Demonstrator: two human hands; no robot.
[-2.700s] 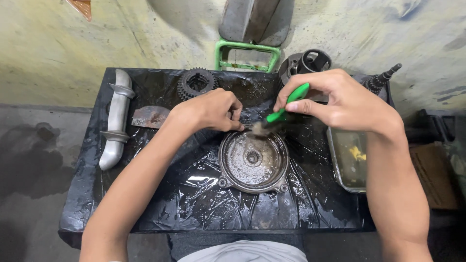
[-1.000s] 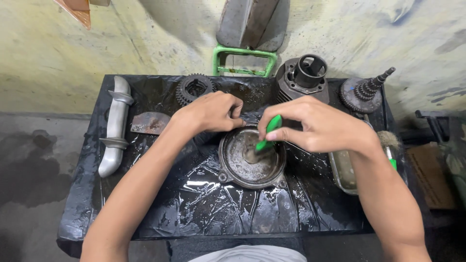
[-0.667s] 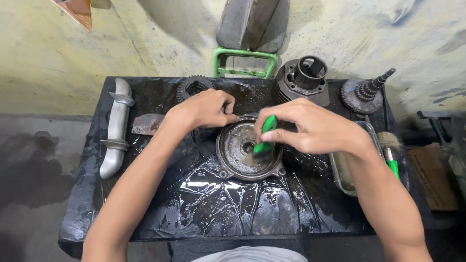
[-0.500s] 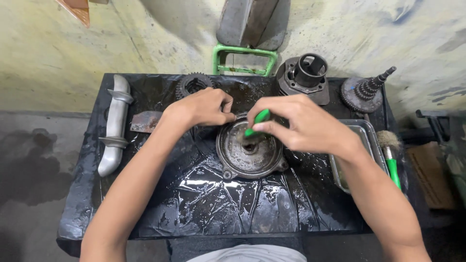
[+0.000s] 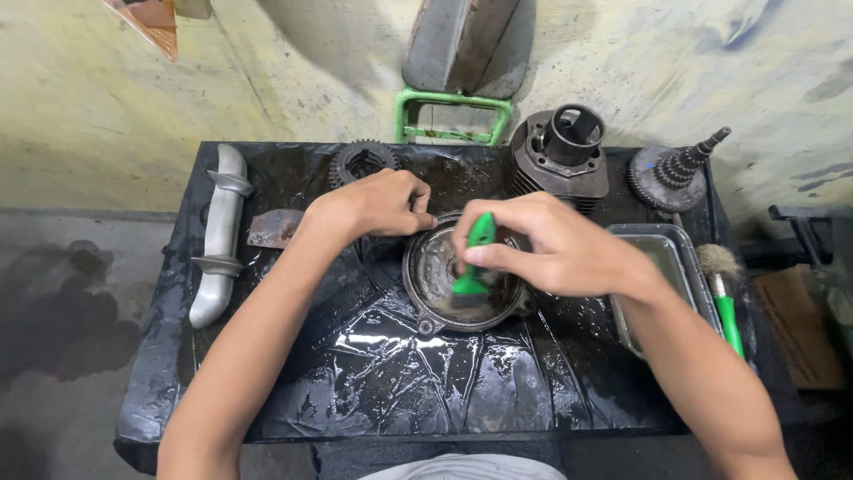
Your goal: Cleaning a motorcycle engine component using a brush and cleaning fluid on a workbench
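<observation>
Lower down than a moment ago, the green-handled brush (image 5: 471, 267) is now pressed into the round metal cover (image 5: 440, 284). It is gripped tight by the right hand (image 5: 542, 253). The cover's top rim is pinched by the left hand (image 5: 378, 203). The cover is dark, greasy and dish-shaped, and it is laid in the middle of the wet, shiny black table (image 5: 373, 373).

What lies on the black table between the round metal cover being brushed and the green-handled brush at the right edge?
In the head view, a rectangular metal tray lies between the round metal cover and the spare green-handled brush.
</observation>
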